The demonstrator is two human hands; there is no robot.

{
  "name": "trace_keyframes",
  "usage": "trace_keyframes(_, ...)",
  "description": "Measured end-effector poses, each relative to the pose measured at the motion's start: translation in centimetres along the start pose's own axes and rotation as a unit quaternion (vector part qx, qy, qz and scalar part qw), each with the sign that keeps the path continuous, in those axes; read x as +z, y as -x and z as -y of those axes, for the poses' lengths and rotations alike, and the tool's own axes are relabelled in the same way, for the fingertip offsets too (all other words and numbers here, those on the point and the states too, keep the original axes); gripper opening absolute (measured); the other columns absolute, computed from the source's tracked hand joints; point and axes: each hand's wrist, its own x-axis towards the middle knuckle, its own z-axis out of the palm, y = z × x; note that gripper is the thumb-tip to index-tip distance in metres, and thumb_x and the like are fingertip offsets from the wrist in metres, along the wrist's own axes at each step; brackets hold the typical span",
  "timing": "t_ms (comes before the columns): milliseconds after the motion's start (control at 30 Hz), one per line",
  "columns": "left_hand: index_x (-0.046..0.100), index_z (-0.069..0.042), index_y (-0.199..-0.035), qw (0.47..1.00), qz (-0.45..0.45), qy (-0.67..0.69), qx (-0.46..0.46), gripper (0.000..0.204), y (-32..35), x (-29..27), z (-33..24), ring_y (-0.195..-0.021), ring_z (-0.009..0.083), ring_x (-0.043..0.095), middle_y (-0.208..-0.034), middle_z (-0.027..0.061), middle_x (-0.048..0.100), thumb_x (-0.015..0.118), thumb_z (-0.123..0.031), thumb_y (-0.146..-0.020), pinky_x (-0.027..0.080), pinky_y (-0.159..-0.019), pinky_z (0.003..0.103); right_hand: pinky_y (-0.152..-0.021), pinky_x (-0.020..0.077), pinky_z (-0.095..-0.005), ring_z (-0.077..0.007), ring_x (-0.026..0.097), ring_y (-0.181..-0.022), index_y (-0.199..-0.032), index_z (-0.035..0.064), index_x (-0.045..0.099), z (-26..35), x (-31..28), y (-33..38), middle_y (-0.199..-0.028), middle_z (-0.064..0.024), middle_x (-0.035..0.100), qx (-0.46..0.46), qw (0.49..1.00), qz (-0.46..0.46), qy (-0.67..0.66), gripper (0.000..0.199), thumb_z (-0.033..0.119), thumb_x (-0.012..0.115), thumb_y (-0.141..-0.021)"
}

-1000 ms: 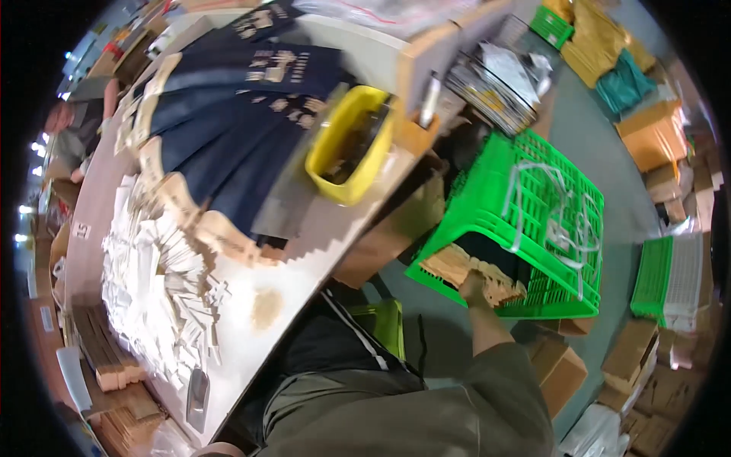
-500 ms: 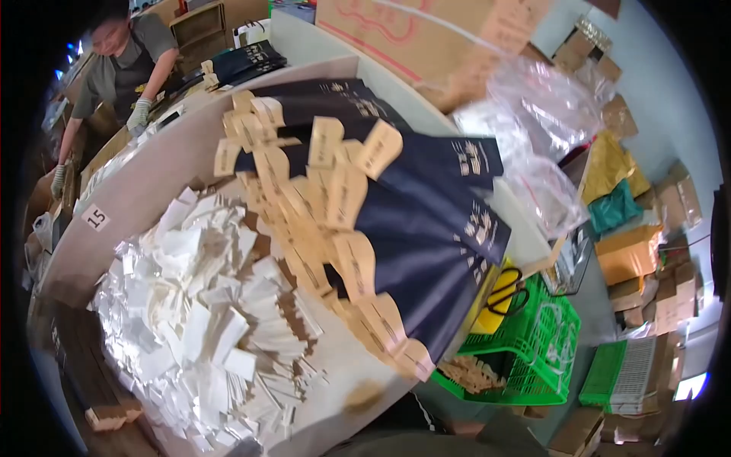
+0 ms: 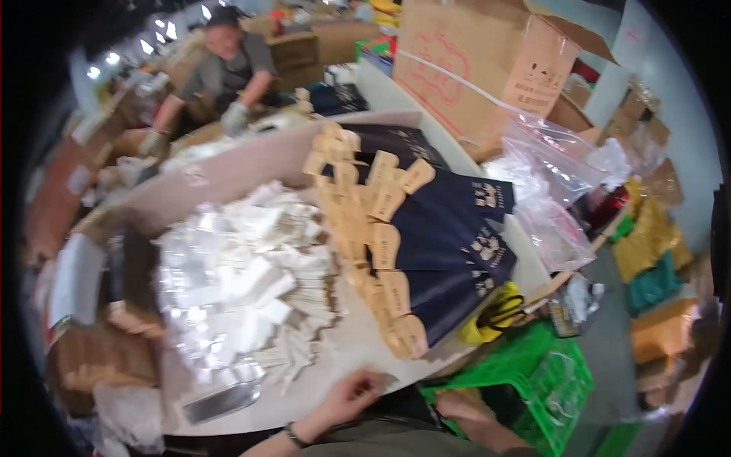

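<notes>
My left hand [image 3: 352, 397] is over the table's front edge, fingers curled inward and blurred; whatever they may hold does not show. My right hand [image 3: 461, 411] reaches into the opening of a green plastic basket [image 3: 560, 365], its fingers hidden. Beyond my hands, dark navy bags [image 3: 449, 263] with gold print lie fanned in overlapping rows. Tan card tags [image 3: 387, 245] with curved edges lie along the left side of the bags. Left of them is a big heap of white paper slips and clear plastic pieces [image 3: 244, 278] on the pale tabletop [image 3: 358, 324].
Yellow-and-black scissors [image 3: 502, 311] lie between bags and basket. Clear plastic bags [image 3: 548, 190] and a large cardboard carton [image 3: 472, 68] stand beyond the right divider. A flat shiny rectangle [image 3: 222, 402] lies at the front left. A gloved co-worker [image 3: 228, 72] is behind the far wall.
Both my hands have come into view from the lower edge, the right one at the green basket. The view has shifted, so the table sits lower and the co-worker farther right.
</notes>
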Motion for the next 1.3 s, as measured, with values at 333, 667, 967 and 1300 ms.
trace_keyframes(333, 0.036, -0.003, -0.14, 0.95, -0.035, 0.275, -0.143, 0.06, -3.5, 4.2, -1.7, -0.105, 0.0179, 0.062, -0.116, 0.0079, 0.061, 0.068, -0.023, -0.095, 0.052, -0.093, 0.032, -0.09, 0.0497, -0.0372, -0.031, 0.064, -0.1, -0.11, 0.0002, 0.064, 6.7, -43.0, 2.3, -0.107, -0.0172, 0.066, -0.23, 0.736, -0.627, -0.111, 0.039, 0.035, 0.064, -0.093)
trace_keyframes(667, 0.055, -0.003, -0.111, 0.918, -0.146, 0.363, -0.068, 0.026, -8.4, 3.3, -6.1, -0.079, 0.0158, 0.065, -0.092, 0.0046, 0.065, 0.07, -0.011, -0.091, 0.057, -0.074, 0.031, -0.098, 0.0419, -0.0484, -0.0334, 0.053, -0.117, -0.126, 0.002, 0.059, 10.4, -43.3, -9.3, -0.119, -0.0168, 0.056, -0.08, 0.815, -0.572, -0.053, 0.069, 0.061, 0.054, -0.09)
trace_keyframes(967, 0.054, -0.006, -0.112, 0.909, -0.169, 0.374, -0.072, 0.02, -9.5, 1.6, -8.2, -0.082, 0.0198, 0.068, -0.094, 0.007, 0.065, 0.061, -0.005, -0.094, 0.057, -0.074, 0.032, -0.119, 0.0142, -0.0562, -0.0409, 0.017, -0.148, -0.154, 0.0026, 0.021, 7.5, -41.3, -0.6, -0.157, -0.0262, 0.019, -0.252, 0.872, -0.417, 0.053, 0.12, 0.062, 0.078, -0.066)
trace_keyframes(1300, 0.057, -0.001, -0.103, 0.889, -0.147, 0.433, -0.016, 0.01, -11.9, -3.0, -9.0, -0.08, 0.0178, 0.064, -0.085, 0.0085, 0.065, 0.055, -0.006, -0.095, 0.053, -0.077, 0.031, -0.117, 0.0151, -0.0611, -0.0445, 0.014, -0.147, -0.155, 0.0074, 0.02, 6.7, -39.9, -4.5, -0.157, -0.0283, 0.014, -0.287, 0.831, -0.449, 0.159, 0.129, 0.064, 0.082, -0.057)
